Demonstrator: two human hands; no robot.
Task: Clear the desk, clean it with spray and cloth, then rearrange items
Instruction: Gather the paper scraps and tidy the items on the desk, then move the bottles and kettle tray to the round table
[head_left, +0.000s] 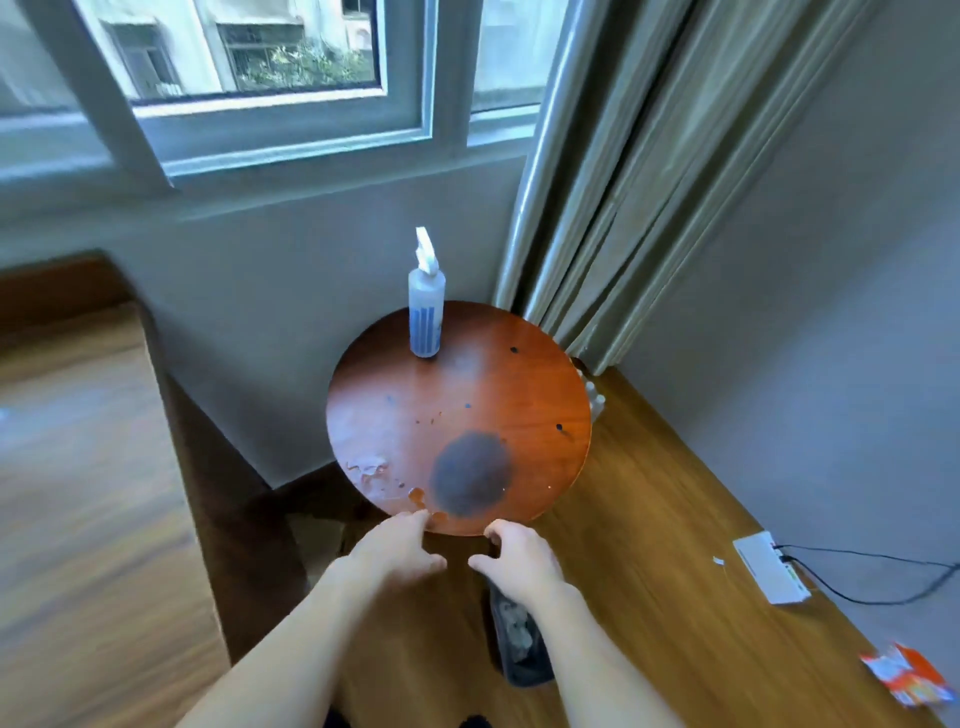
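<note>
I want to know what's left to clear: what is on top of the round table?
Only a spray bottle stands on the round table, at its far edge, plus stains and chipped finish. Both hands hover by the near rim.

no legible text in view. spray bottle (426, 312) on the round table (519, 384): blue vertical bars on its label, no readable words. orange-and-white packet (906, 675), well right of the table: print blurred, unreadable.

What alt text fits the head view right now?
Both hands, left hand and right hand, reach with empty fingers to the near edge of a round wooden table that carries a spray bottle and a dark stain.
</note>
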